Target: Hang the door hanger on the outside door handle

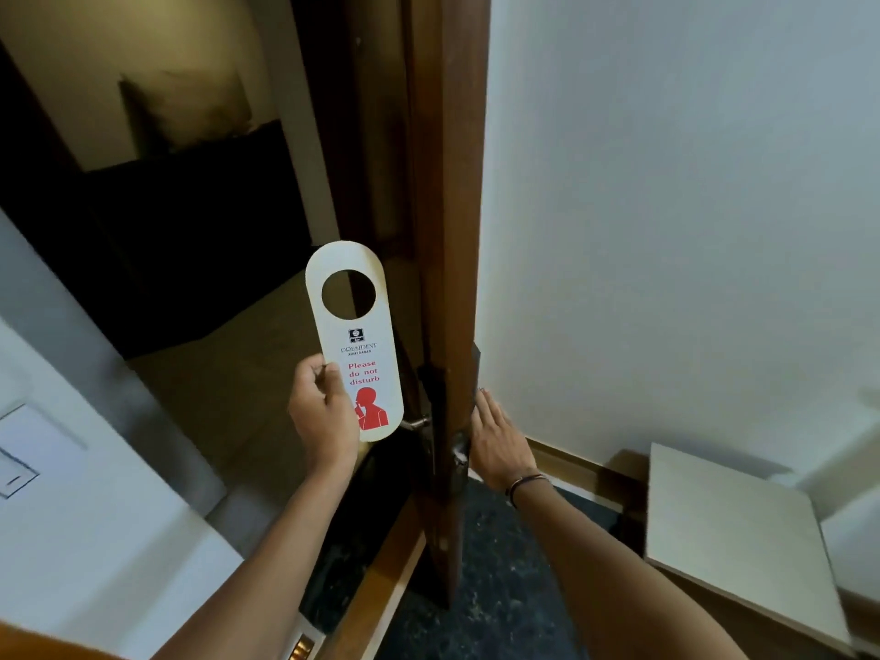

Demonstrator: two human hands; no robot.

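The left hand [321, 412] pinches the door hanger [355, 345] by its lower left edge, thumb on the printed face and fingers closed behind it. The card stands nearly upright, its round hole at the top (red "Please do not disturb" lettering and a red figure lower down), and hangs free in the open doorway, left of the door [447, 231], touching nothing but the hand. Its lower right corner overlaps the silver outside door handle [414, 423], which juts left from the door's far face; the hole sits well above that handle.

The door is seen edge-on, ajar, its narrow brown edge running from top to floor. The right hand [495, 440] is spread open and flat, fingers extended against the door's right face beside the latch plate [459, 452], gripping nothing; a thin band circles its wrist.

Left of the door edge the gap to the corridor is wide and unobstructed. A pale wall [666, 207] stands right of the door
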